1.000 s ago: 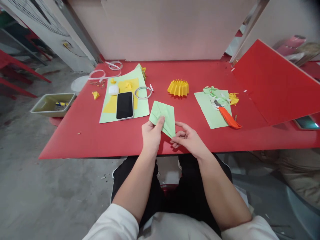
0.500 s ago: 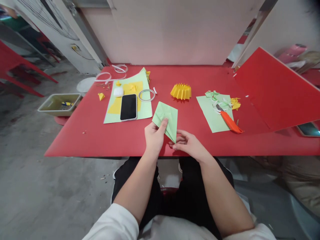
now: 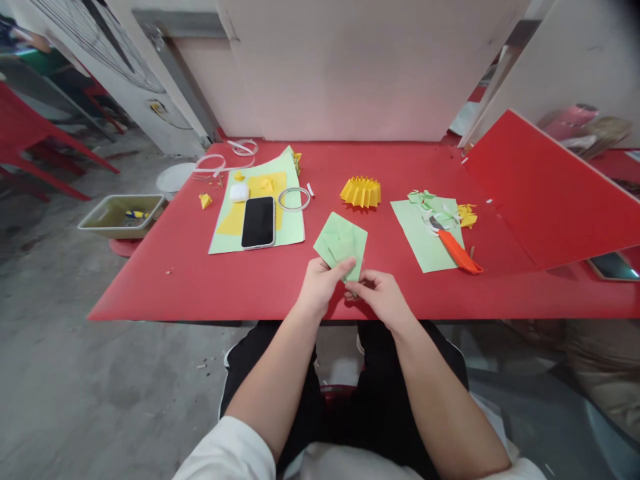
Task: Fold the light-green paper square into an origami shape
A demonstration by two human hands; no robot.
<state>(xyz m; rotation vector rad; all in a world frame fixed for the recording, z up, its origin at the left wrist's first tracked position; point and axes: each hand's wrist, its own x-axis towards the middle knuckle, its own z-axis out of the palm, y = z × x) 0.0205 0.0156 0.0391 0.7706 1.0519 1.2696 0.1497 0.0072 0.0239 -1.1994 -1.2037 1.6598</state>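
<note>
A folded piece of light green paper (image 3: 342,239), kite-shaped with several creases, is held above the table's front part. My left hand (image 3: 324,281) grips its lower left side, the thumb pressed flat over the front and the fingers behind. At the paper's bottom point, my right hand (image 3: 379,293) pinches the tip between thumb and fingers. Part of the lower tip is hidden by the fingers. Beyond the paper, a pleated yellow paper piece (image 3: 361,193) stands on the red table (image 3: 200,293).
To the left, a phone (image 3: 259,223), a white case (image 3: 239,193) and a tape roll (image 3: 295,199) lie on green and yellow sheets. On the right, an orange-handled cutter (image 3: 459,252) rests on a green sheet (image 3: 417,243) with paper scraps. A red board (image 3: 555,193) leans farther right.
The green paper has turned slightly and shifted a little right. My right hand's fingers, loosely apart near the tip before, now close on it. The view has tilted slightly.
</note>
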